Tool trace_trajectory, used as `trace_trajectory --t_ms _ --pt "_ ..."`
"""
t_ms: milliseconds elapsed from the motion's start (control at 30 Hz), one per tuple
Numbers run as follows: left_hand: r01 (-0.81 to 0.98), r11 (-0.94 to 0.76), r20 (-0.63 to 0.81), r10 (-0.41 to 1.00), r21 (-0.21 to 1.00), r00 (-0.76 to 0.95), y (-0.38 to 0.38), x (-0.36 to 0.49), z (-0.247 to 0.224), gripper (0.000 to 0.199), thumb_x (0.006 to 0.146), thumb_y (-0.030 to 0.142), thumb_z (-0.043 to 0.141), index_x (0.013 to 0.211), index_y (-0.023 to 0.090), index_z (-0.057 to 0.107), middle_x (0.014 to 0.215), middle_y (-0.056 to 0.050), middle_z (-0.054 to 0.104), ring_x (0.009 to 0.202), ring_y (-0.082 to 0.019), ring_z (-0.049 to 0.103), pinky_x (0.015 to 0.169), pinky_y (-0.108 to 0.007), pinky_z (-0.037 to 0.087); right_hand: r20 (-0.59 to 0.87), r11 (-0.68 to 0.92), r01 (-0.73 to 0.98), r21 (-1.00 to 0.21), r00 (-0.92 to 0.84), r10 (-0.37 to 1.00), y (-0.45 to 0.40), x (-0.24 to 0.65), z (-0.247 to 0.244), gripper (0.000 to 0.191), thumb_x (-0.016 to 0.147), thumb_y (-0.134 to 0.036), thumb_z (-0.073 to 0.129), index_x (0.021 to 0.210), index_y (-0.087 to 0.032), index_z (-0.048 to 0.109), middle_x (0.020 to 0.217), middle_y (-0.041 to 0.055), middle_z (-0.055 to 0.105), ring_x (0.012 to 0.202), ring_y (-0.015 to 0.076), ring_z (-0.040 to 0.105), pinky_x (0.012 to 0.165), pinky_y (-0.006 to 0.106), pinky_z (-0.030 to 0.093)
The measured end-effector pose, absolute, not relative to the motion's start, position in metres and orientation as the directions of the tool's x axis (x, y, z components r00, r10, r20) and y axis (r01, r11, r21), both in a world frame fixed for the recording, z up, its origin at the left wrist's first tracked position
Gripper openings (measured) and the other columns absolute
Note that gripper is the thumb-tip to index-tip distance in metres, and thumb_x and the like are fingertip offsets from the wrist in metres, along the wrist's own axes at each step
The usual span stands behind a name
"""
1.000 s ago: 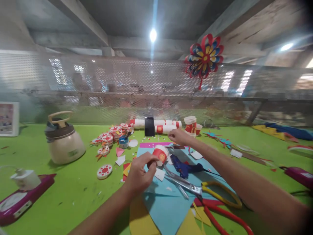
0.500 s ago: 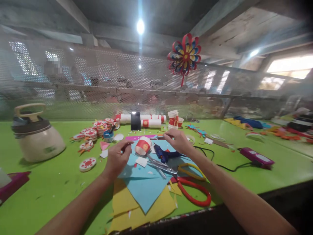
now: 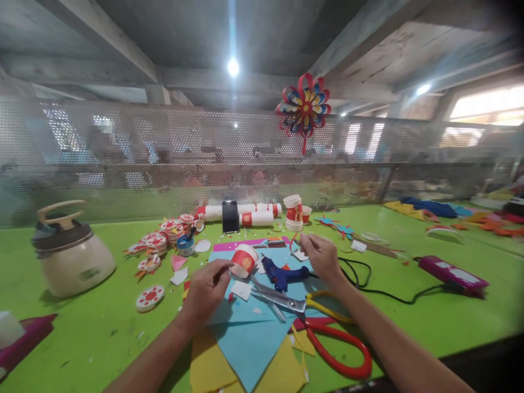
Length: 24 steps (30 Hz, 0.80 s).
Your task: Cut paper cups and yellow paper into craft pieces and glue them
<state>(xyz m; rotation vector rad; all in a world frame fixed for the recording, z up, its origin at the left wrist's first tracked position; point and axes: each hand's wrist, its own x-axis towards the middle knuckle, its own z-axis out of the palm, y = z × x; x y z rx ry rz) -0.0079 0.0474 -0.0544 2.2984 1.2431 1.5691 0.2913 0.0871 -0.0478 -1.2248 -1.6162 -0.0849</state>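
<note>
My left hand (image 3: 207,289) has its fingers curled, thumb near the index finger, with the index fingertip at the edge of a red-and-white paper cup (image 3: 244,262). The cup lies tilted on the light-blue sheet (image 3: 245,338). Whether the hand holds anything small cannot be made out. Pinched together, the fingertips of my right hand (image 3: 323,256) are at a thin red strip (image 3: 293,242). Between the hands lies a dark blue glue gun (image 3: 282,274). Below it are large scissors (image 3: 286,300) with one yellow and one red handle, and a white scrap (image 3: 241,290).
Left stand a beige jug (image 3: 73,262), a pile of red-and-white discs (image 3: 155,240) and a blue jar (image 3: 185,245). Behind are cup stacks (image 3: 256,219) and a black block (image 3: 230,216). A black cord (image 3: 393,299) and a purple box (image 3: 452,274) are right; a pinwheel (image 3: 306,109) hangs above.
The camera view has tilted up, so the table things sit lower. My right hand has drawn back slightly right, and the red strip shows at its fingertips. My left index finger has reached the cup's edge.
</note>
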Motion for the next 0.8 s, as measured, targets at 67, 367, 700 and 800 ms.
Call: trace_trajectory --t_ms 67,367,700,800 --pt "0.542 -0.679 0.727 0.666 0.495 0.17 0.046 -0.005 -0.055 0.02 0.083 0.014 0.05 0.089 0.018 0.068 0.073 -0.001 0.071 0.063 -0.014 0.063 0.061 -0.025 0.048 0.753 0.462 0.725 -0.51 0.117 0.648 0.086 0.295 -0.049 0.027 0.096 -0.035 0.053 0.082 -0.013 0.062 0.069 -0.0037 0.061 0.056 0.0088 0.058 0.057 0.025 0.051" --pt "0.514 -0.675 0.661 0.708 0.529 0.249 0.036 0.006 -0.054 0.026 0.081 0.006 0.046 0.088 0.018 0.068 0.089 -0.003 0.075 0.08 -0.015 0.069 0.075 -0.025 0.051 0.751 0.541 0.652 -0.531 0.067 0.657 0.073 0.283 -0.048 0.038 0.096 -0.04 0.052 0.069 -0.015 0.059 0.056 -0.0065 0.053 0.05 0.0088 0.053 0.054 0.024 0.046" --pt "0.502 -0.666 0.619 0.731 0.552 0.288 0.034 0.006 -0.056 0.025 0.083 0.01 0.046 0.09 0.018 0.068 0.085 -0.005 0.072 0.078 -0.017 0.066 0.074 -0.028 0.048 0.707 0.522 0.623 -0.583 0.071 0.704 0.079 0.283 -0.058 0.028 0.092 -0.04 0.059 0.084 -0.014 0.064 0.064 -0.0047 0.058 0.055 0.0096 0.057 0.054 0.024 0.048" --pt "0.502 -0.671 0.611 0.728 0.546 0.309 0.032 0.007 -0.054 0.021 0.085 0.014 0.047 0.09 0.018 0.067 0.081 -0.004 0.07 0.072 -0.016 0.063 0.069 -0.027 0.047 0.682 0.508 0.62 -0.598 0.062 0.728 0.078 0.282 -0.058 0.027 0.093 -0.039 0.058 0.085 -0.014 0.064 0.062 -0.0055 0.057 0.052 0.0089 0.056 0.052 0.023 0.048"
